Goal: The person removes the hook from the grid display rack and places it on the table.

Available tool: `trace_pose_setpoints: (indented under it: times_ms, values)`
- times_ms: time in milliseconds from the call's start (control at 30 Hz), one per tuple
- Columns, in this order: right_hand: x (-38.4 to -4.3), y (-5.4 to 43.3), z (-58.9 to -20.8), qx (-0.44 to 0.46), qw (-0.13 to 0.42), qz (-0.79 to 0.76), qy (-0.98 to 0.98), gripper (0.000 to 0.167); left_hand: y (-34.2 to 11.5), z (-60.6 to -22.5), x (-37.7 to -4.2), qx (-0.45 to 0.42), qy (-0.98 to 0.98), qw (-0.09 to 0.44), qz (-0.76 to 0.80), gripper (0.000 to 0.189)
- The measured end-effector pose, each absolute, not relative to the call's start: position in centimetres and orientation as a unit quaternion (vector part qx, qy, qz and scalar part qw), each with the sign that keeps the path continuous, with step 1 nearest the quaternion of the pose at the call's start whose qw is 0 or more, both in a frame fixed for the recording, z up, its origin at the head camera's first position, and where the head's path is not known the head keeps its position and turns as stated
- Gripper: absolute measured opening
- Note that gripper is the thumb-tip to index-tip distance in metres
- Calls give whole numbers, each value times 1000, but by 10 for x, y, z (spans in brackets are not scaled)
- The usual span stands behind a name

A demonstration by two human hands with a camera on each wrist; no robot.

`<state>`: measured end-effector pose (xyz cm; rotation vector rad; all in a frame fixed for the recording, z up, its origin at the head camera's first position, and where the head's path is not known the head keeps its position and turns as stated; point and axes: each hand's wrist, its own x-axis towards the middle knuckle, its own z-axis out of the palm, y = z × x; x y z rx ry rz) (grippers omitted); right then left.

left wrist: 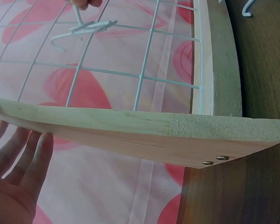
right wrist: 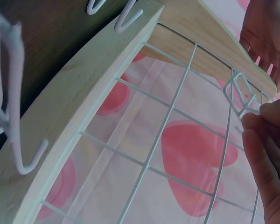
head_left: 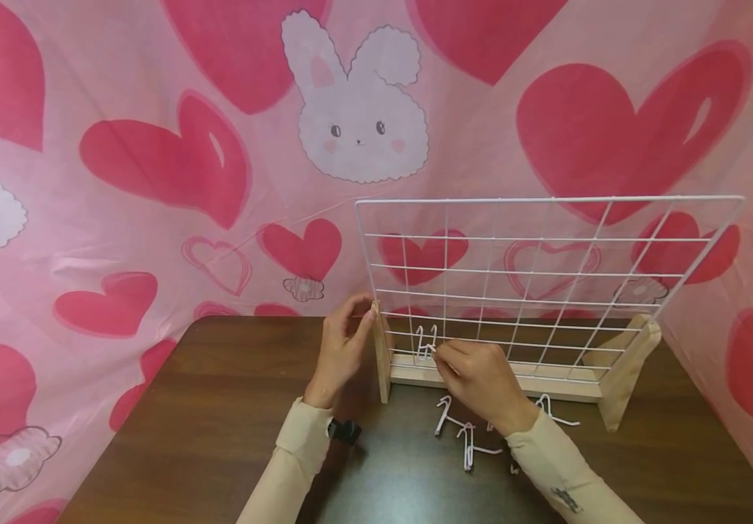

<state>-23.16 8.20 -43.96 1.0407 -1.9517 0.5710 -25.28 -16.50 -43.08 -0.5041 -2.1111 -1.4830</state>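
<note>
A white wire grid panel (head_left: pixel 546 284) stands in a wooden base. At its left end, my left hand (head_left: pixel 342 349) holds the upper part of the wooden side support (left wrist: pixel 130 123), with its fingertips (left wrist: pixel 44 140) against the outer face. My right hand (head_left: pixel 481 375) pinches a white double-pronged wire hook (right wrist: pixel 240 95) between thumb and fingers. That hook is in front of the grid's lower left squares, near the left support; whether it is hooked on a wire, I cannot tell.
More white hooks (head_left: pixel 468 447) lie on the dark wooden table, below and around my right forearm; another hook (head_left: pixel 551 411) lies right of that wrist. The right wooden support (head_left: pixel 631 375) stands near the table's right edge. A pink heart-print cloth (head_left: pixel 153 182) hangs behind.
</note>
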Motion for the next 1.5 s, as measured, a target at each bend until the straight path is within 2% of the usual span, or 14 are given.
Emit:
trace_pose_setpoints:
  times_ms: [433,633,733,1100,1333,1500]
  values:
    - [-227,91,-433,462,406,262,-744,22,-163,-430,-253,-189,-775,259,-545,21]
    - [-216,100,-433,482,411,242,-735,38,-162,-430,-254,-190,-774,257,-547,22]
    - [-210,107,-433,484,415,230,-735,40,-163,-430,-255,-195,-772,257,-548,23]
    - [-200,142,-439,489,409,209,-741,41,-165,-431,-255,-197,-770,256,-550,22]
    - [-186,173,-452,470,371,202,-775,47,-165,-433,-254,-194,-773,257,-547,21]
    - [-180,193,-455,462,388,191,-774,46,-166,-432,-254,-193,-773,257,-546,22]
